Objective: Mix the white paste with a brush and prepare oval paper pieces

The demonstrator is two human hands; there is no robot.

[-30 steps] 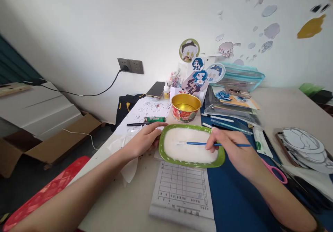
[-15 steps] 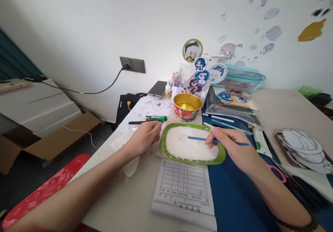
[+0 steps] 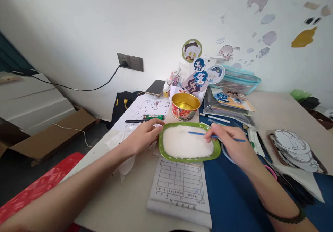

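A green-rimmed tray (image 3: 216, 153) filled with fine white grains lies before me. At its upper left corner, my left hand (image 3: 142, 134) grips the rim, index finger and thumb at the edge; the other fingers are partly hidden. My right hand (image 3: 229, 140) pinches a thin blue paintbrush (image 3: 196, 133) over the right side of the tray. The brush's pale tip points left, at or just above the white surface; contact is hard to tell. Just behind the tray stands a gold-lined bowl (image 3: 185, 112) with a red floral outside.
A printed form pad (image 3: 179, 187) lies in front of the tray. A green marker (image 3: 153, 117) rests on doodled paper at left. Pens, plastic pouches (image 3: 226, 105) and scissors (image 3: 291, 187) lie at right. A paper cutout stack (image 3: 293, 145) is farther right.
My left hand has opened from a loose fist beside the tray and taken hold of its rim. My right hand still holds the brush over the grains. The view has shifted slightly.
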